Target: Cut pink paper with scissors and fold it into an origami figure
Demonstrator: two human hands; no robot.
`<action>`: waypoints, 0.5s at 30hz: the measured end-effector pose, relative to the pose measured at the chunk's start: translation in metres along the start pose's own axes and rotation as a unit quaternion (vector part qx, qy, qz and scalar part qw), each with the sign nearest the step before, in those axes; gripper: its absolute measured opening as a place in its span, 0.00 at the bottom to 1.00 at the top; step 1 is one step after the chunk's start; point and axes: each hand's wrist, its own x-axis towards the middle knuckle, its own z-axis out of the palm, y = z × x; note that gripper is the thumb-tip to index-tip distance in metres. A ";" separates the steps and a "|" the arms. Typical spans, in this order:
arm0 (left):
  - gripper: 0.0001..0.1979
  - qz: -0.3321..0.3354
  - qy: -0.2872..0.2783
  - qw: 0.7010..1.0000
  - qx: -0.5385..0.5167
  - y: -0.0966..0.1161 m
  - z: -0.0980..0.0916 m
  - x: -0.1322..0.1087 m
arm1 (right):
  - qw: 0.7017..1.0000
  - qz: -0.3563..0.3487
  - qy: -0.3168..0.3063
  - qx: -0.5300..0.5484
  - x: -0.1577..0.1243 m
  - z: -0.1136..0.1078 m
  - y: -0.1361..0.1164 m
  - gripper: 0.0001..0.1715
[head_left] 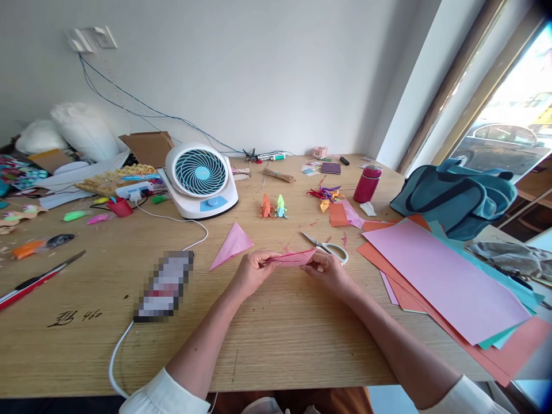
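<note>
A folded piece of pink paper (pixel 294 259) is stretched between my two hands, just above the table. My left hand (pixel 255 270) pinches its left end between thumb and fingers. At the right end, my right hand (pixel 326 270) grips it the same way. Behind my right hand lie silver scissors with pale handles (pixel 338 250), their blades pointing to the upper left. A folded pink paper triangle (pixel 233 244) rests on the table beyond my left hand. Farther back stand two small folded paper figures, one orange (pixel 266 206) and one green (pixel 281 207).
A stack of coloured paper sheets (pixel 444 276) covers the right side, near a teal bag (pixel 452 192) and a red bottle (pixel 368 184). Paper scraps (pixel 328 195) lie behind. To the left are a fan (pixel 202 178), a phone on a cable (pixel 166 286) and a long knife (pixel 43 279).
</note>
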 end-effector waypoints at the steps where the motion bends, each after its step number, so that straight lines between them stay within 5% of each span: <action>1: 0.08 0.017 0.005 1.000 0.015 0.000 0.000 0.000 | 1.000 -0.006 0.001 -0.012 -0.001 0.000 -0.001 0.08; 6: 0.07 0.071 -0.006 0.994 0.079 0.001 0.001 -0.004 | 0.998 -0.036 -0.001 -0.048 -0.002 0.000 -0.004 0.03; 15: 0.15 0.107 -0.029 0.984 0.141 -0.001 0.010 -0.006 | 0.995 -0.065 -0.038 -0.072 -0.002 0.002 0.002 0.25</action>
